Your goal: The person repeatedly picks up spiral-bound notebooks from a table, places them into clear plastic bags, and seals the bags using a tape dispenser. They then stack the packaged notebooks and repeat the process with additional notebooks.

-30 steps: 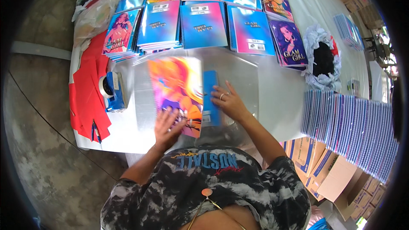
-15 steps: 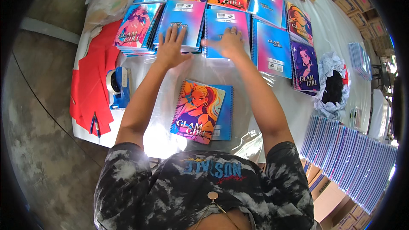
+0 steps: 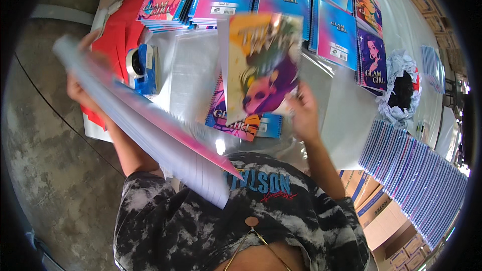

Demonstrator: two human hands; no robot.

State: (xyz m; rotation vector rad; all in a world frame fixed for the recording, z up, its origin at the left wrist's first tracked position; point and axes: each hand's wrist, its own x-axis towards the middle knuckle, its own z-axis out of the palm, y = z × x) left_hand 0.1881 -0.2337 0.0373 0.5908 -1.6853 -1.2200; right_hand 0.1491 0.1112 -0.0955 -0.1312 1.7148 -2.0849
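Head view: the left hand (image 3: pixel 76 88) grasps blurred notebook layers (image 3: pixel 150 125) near their far end, seemingly why they slant toward the shirt (image 3: pixel 181 231); the right hand (image 3: pixel 304 110) grips a yellow-and-purple notebook (image 3: pixel 263 70) low along its edge, leaving its cover exposed, above overlapping notebooks (image 3: pixel 241 129) on the bench (image 3: pixel 341 130).

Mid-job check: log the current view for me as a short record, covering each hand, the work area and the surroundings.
Left hand: the left hand grips a tilted notebook, motion-blurred
Right hand: the right hand holds an orange-and-purple notebook by its edge
Beneath: pink-and-orange notebook overlapping a blue notebook
Far side: notebook stacks
Left side: blue tape dispenser, red sheets
Right side: crumpled pale wrapping, long notebook row
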